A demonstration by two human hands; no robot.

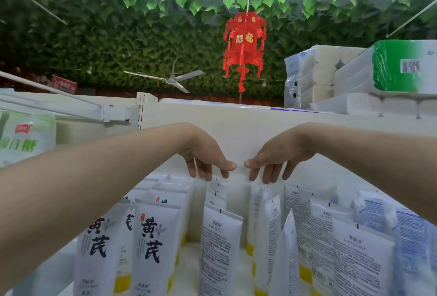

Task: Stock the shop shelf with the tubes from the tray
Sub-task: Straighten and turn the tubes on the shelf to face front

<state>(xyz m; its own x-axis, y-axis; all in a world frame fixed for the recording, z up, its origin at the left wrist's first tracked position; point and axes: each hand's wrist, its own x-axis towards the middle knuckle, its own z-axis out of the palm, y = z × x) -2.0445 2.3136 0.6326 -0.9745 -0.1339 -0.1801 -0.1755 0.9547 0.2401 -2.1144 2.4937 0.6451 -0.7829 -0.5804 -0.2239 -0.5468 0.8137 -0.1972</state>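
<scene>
Two bare hands are held out over the shelf: the left hand [208,161] and the right hand [277,159] are both kept loose, with fingers pointed down and thumbs turned toward each other, and nothing is gripped. The fingertips are set right at the tops of the back tubes [218,187]. Many flat white tubes are stood in rows on the white shelf [236,130], with yellow bands seen at the bottom. Big dark letters 黄芪 are shown on two front tubes [151,243] at the left. "LAOLUSHI" and small print are shown on the middle tubes [221,248]. Blue print is seen on the far right tubes [411,232]. One red paper lantern [244,47] with gold letters is hung above, under green leaves [142,23]. One fan [170,79] and packs of white paper rolls [314,75] are seen behind.
</scene>
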